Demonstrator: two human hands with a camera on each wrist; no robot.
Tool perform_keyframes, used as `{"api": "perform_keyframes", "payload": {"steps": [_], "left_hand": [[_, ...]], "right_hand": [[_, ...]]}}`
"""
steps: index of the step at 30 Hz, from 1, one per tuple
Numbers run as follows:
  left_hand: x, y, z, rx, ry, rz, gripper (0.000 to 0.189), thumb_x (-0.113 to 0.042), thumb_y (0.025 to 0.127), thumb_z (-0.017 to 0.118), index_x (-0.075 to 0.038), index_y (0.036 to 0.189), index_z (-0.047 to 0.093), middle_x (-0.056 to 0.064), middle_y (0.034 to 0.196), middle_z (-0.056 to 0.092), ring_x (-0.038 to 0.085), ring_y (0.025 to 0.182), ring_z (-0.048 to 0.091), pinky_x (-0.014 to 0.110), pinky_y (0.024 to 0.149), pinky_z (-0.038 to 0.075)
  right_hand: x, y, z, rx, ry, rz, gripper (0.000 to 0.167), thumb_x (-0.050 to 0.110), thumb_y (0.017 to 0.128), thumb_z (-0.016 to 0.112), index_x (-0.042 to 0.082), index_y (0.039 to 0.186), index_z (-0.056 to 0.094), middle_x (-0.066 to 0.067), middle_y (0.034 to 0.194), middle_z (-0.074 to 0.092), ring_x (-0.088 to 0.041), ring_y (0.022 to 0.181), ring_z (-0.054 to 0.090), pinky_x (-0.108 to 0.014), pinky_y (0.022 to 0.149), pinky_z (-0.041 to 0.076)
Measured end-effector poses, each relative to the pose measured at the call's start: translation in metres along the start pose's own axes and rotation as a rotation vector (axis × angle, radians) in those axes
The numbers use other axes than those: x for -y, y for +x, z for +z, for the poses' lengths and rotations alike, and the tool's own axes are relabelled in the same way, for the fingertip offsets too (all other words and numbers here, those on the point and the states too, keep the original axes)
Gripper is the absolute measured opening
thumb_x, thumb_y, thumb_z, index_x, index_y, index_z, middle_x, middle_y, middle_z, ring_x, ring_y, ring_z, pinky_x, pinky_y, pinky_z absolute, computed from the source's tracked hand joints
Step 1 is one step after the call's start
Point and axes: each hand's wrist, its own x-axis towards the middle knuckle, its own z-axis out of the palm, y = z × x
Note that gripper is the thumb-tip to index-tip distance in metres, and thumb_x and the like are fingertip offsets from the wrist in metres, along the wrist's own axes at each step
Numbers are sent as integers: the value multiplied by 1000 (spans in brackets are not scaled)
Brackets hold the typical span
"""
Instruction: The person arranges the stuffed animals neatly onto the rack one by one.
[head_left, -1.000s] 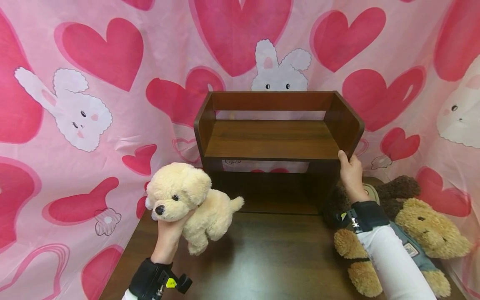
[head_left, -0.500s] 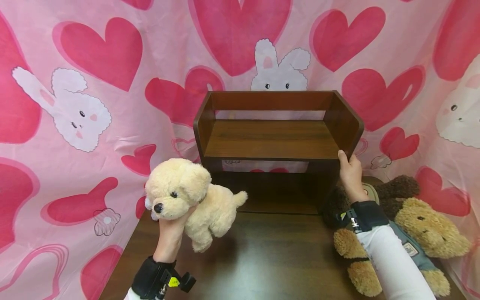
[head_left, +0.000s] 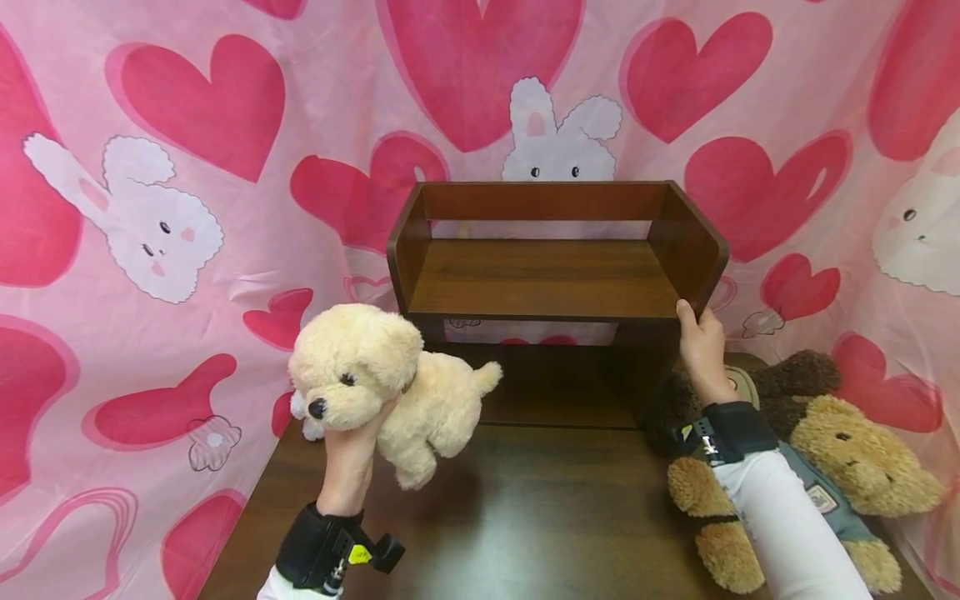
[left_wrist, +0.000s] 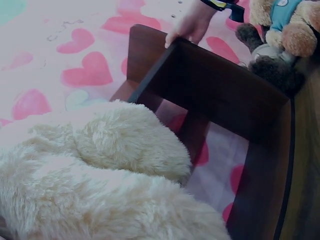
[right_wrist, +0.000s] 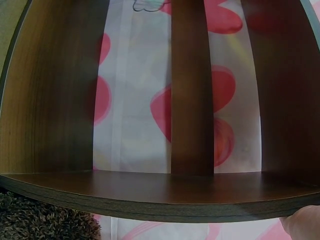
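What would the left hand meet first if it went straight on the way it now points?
Probably the left side panel of the shelf, touched first by the plush dog the left hand holds; depth is unclear, so it might reach the curtain instead.

Cream plush (head_left: 401,375), brown shelf (head_left: 547,275), heart-patterned backdrop (head_left: 330,100)

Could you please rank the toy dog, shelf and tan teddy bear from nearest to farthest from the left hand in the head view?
1. Toy dog, held in the left hand.
2. Shelf, ahead and to the right.
3. Tan teddy bear, lying at the far right.
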Motion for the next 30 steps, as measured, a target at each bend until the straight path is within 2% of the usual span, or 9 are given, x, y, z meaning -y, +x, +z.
{"api": "perform_keyframes", "payload": {"steps": [4,12,18,26,30], "left_hand": [[-1,2,5,8,-60,30,54,-4,79,69,-12,124,40,5,123,48,19,113,45,33,94,38],[-5,6,16,7,-146,133,52,6,76,67,-8,120,43,9,121,49,22,111,46,33,93,40],[-9,5,19,-26,-163,170,51,7,75,67,-9,119,44,8,119,50,21,110,46,33,92,39],[-17,5,24,0,-223,236,47,3,78,66,-7,119,43,9,118,49,22,108,44,34,93,37],[-21,6,28,-12,-266,246,45,6,77,66,-7,116,46,7,114,52,20,105,47,31,91,41]], "right_hand": [[0,0,0,-8,-2,-9,49,37,97,33,-8,110,47,-17,102,45,-22,92,37,-32,76,28],[0,0,0,-19,-2,-6,48,37,97,33,-8,107,47,-18,99,45,-22,90,37,-31,75,28],[0,0,1,-28,8,-15,47,35,96,34,-9,106,48,-21,104,48,-25,95,40,-38,80,31],[1,0,0,-27,6,-10,46,36,96,34,-7,105,48,-19,102,48,-22,92,39,-30,76,29],[1,0,0,-32,0,-18,45,34,97,34,-8,105,48,-20,101,48,-24,92,39,-33,77,30]]}}
